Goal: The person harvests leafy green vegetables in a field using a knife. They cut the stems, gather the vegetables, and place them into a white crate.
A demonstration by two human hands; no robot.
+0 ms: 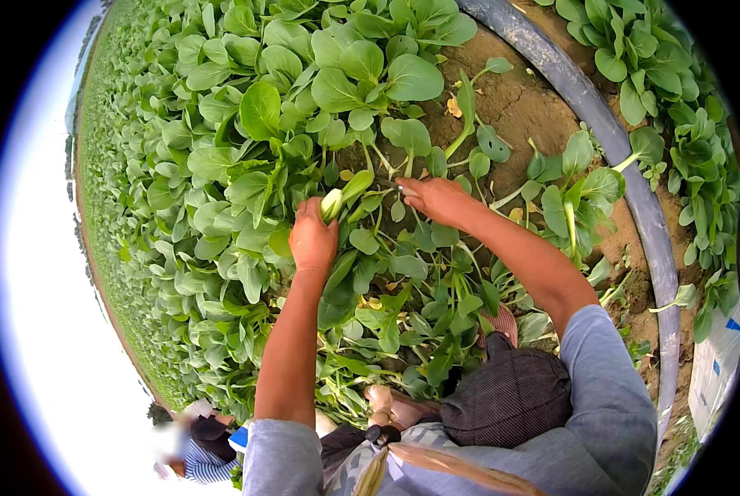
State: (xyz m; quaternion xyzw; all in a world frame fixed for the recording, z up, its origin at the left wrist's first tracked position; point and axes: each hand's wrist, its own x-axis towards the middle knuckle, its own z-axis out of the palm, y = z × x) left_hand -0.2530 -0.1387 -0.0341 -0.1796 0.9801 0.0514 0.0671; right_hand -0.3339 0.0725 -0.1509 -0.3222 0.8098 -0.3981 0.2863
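In my left hand [314, 239] is a leafy green vegetable plant, probably bok choy, gripped near its pale, trimmed-looking base [331, 203]. The base points up past my fingers, and its leaves hang partly hidden below my hand. My right hand [437, 199] is low over the plants, closed on a slim knife-like tool [385, 183]. Only a short stretch of its dark blade shows; my fingers cover the handle. Just ahead of that hand, standing plants with broad green leaves [410, 136] grow from the soil. Loose leaves and stalks [407, 266] are strewn beneath my forearms.
A grey hose [593, 105] curves along bare brown soil [519, 99] at the right, with more plants [649, 56] beyond it. A dense leafy field [178, 204] stretches left. Another person in a striped top [209, 462] is at lower left. A white package [714, 366] lies far right.
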